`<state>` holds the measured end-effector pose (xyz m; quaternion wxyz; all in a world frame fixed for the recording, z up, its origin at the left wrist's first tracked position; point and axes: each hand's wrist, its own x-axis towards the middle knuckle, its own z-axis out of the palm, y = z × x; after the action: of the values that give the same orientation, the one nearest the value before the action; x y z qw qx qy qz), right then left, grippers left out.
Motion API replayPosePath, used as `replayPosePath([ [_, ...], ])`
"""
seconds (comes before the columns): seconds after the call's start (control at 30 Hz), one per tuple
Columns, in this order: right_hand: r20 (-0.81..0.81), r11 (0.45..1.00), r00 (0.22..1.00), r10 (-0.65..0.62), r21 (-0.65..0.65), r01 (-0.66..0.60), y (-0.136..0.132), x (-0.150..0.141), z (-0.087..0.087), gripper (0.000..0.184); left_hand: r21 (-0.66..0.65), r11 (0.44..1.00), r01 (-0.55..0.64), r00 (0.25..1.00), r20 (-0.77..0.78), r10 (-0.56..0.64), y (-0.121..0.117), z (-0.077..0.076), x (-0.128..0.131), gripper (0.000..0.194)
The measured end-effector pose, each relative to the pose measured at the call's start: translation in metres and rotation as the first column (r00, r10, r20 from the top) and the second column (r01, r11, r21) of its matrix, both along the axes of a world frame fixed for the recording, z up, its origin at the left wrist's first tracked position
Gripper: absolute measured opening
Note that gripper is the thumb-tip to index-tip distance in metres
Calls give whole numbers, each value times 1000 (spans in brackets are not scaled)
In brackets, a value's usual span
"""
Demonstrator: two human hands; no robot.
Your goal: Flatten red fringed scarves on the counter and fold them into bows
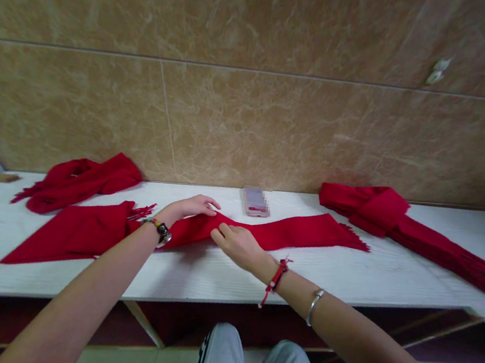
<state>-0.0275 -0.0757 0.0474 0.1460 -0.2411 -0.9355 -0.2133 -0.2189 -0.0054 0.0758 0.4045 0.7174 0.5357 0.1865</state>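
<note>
A long red scarf point(294, 231) lies lengthwise on the white bench top, its fringed end pointing right. My right hand point(236, 245) is closed on the near edge of this scarf at its middle, thumb and fingers pinched together. Beside it, my left hand point(194, 206) rests at the scarf's far edge, fingers stretched and slightly apart. A stretch of cloth between the hands is lifted a little and casts a shadow below. Toward the left the scarf widens into a loose, pointed spread point(79, 231), partly hidden behind my left forearm.
A crumpled red scarf point(86, 182) lies at the back left. A folded red scarf point(368, 207) with a long fringe lies at the right. A phone point(256, 202) is near the tiled wall point(249, 129). Open compartments point(188, 323) sit under the bench top, close to my knees.
</note>
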Motion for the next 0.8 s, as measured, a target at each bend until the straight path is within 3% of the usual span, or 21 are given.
replayPosePath([
  [0.2, -103, 985, 984, -147, 76, 155, 8, 49, 51, 30, 39, 998, -48, 949, 313, 33, 3, 50, 48, 45],
  [0.33, -91, 962, 973, -212, 158, 225, 16, 104, 85, 31, 38, 999, -37, 893, 449, 15, 10, 84, 104, 41],
  [0.43, -88, 931, 958, -274, 226, 287, 24, 148, 97, 29, 1, 1000, 7, 872, 489, -6, 19, 98, 149, 40],
  [0.57, -52, 913, 950, -307, 265, 310, 37, 199, 90, 26, -32, 995, 90, 879, 473, -64, 39, 92, 205, 40],
  [0.8, 42, 899, 926, -374, 260, 351, 61, 261, 43, 17, 20, 988, 155, 947, 282, -154, 78, 46, 269, 38],
])
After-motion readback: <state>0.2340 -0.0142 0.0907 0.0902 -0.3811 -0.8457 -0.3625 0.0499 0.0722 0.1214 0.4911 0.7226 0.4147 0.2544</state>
